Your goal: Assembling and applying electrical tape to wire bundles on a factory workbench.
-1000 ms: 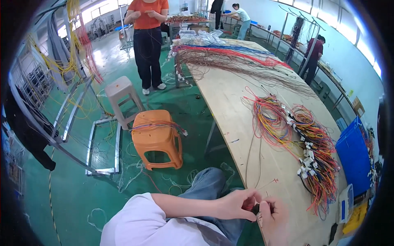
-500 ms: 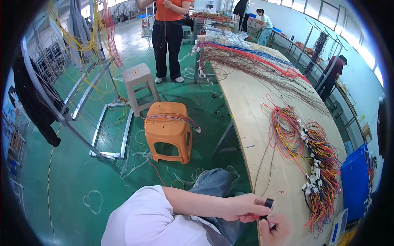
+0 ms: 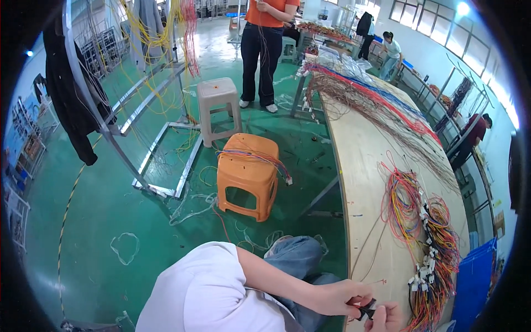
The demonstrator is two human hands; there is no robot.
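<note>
My left hand (image 3: 347, 297) reaches in over the near edge of the wooden table, its fingers pinched closed. Close against it is my right hand (image 3: 387, 317), with its fingers closed too. Between the fingertips of both is a black strip (image 3: 367, 310) that looks like tape. A bit of red, perhaps a wire, shows by the left fingers, mostly covered by them. Two thin brown wires (image 3: 369, 252) lie on the table (image 3: 362, 191) just beyond my hands.
Right of my hands lies a bundle of coloured wires with white connectors (image 3: 425, 271). Brown, red and blue wires (image 3: 376, 105) stretch across the far table. An orange stool (image 3: 246, 174) with wires, a grey stool (image 3: 217, 91) and a metal rack (image 3: 157, 191) stand left. A person in orange (image 3: 271, 16) stands beyond.
The view has swung left, so the scene sits farther right. The black piece, earlier upright above my left fingers, now lies between both hands' fingertips.
</note>
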